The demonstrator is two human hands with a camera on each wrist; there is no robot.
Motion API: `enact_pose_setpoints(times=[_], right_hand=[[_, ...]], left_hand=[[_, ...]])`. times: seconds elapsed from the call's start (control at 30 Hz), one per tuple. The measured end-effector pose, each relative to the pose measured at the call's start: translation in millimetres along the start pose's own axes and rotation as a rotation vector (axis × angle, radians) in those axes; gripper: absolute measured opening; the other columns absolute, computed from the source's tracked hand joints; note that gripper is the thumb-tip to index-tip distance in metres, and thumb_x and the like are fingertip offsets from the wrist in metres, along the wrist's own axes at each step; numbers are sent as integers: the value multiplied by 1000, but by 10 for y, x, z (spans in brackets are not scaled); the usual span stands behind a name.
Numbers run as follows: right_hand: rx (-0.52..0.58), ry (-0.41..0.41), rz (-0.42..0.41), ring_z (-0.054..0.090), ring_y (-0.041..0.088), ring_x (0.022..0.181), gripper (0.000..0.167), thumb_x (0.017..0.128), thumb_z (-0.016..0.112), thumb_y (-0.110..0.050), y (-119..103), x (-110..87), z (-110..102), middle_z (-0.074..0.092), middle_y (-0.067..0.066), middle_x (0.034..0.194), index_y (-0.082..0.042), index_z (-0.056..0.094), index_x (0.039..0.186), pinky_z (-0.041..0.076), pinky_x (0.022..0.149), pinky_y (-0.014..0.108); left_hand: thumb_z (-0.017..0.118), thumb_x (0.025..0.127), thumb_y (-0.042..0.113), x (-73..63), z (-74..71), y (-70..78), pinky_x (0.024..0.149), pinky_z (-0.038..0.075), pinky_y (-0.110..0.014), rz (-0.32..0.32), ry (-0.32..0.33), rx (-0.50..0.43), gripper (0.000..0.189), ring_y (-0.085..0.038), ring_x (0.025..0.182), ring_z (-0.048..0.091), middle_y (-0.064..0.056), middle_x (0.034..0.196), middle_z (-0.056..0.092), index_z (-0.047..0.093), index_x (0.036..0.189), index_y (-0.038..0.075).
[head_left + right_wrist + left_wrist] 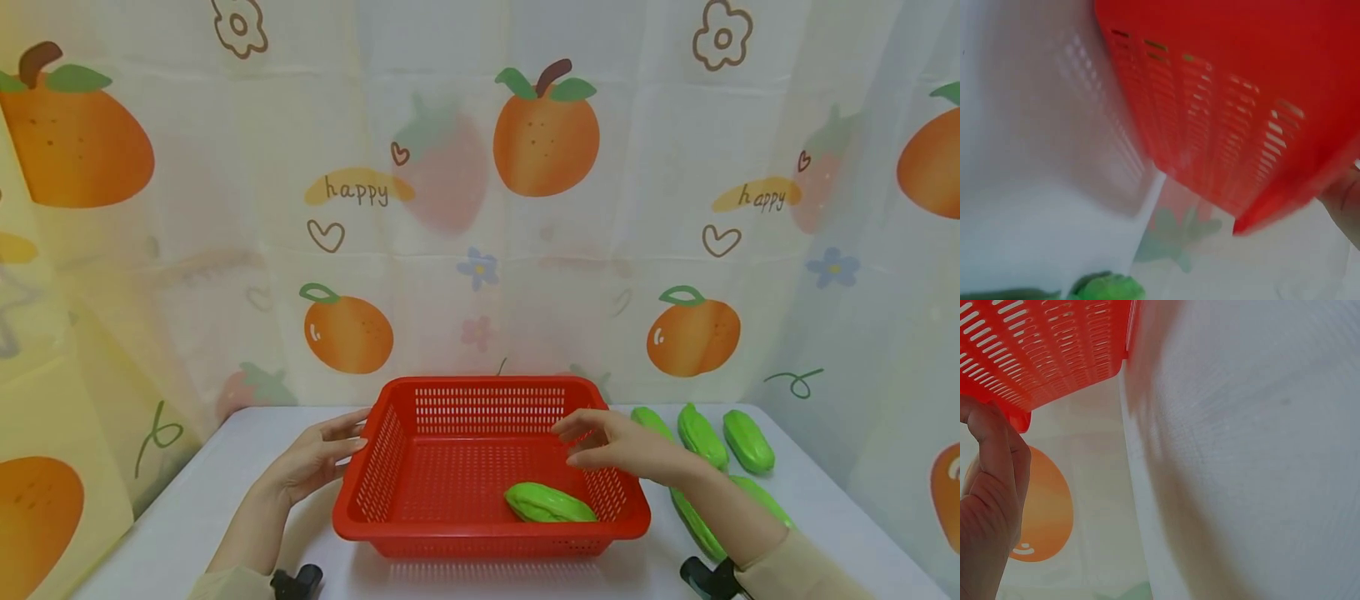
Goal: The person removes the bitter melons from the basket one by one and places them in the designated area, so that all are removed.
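A red plastic basket (491, 531) with slotted walls stands on the white table. Inside it, at the near right, lies one bright green ridged gourd (551, 503). My left hand (318, 454) is at the basket's left side, its thumb and fingertips touching the rim from outside; the left wrist view shows the fingers (1000, 450) right at the rim's edge. Over the right wall hovers my right hand (618, 446), fingers loosely bent above the basket's inside and holding nothing. In the right wrist view the basket wall (1210, 119) hides most of that hand.
Several more green gourds (748, 442) lie on the table right of the basket, some partly covered by my right forearm. The white table (180, 508) runs back to a printed curtain (480, 333), which also hangs along both sides.
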State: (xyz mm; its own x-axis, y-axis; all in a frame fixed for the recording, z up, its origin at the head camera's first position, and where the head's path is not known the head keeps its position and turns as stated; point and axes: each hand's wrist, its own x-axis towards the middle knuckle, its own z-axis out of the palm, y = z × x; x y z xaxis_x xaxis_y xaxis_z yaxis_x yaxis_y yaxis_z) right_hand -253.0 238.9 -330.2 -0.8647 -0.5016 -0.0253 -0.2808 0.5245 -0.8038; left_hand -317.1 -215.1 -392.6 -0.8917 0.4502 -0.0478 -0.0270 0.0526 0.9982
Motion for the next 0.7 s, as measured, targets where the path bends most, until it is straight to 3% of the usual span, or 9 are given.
enact_pose_setpoints(times=[0.7], right_hand=[[109, -27, 56, 57, 28, 118, 38, 91, 68, -19, 31, 237, 244, 60, 16, 127, -8, 60, 127, 56, 93, 42]], left_hand=[[55, 100, 17, 1, 1, 0, 91, 57, -32, 5, -10, -21, 67, -10, 106, 66, 11, 120, 65, 22, 156, 3]])
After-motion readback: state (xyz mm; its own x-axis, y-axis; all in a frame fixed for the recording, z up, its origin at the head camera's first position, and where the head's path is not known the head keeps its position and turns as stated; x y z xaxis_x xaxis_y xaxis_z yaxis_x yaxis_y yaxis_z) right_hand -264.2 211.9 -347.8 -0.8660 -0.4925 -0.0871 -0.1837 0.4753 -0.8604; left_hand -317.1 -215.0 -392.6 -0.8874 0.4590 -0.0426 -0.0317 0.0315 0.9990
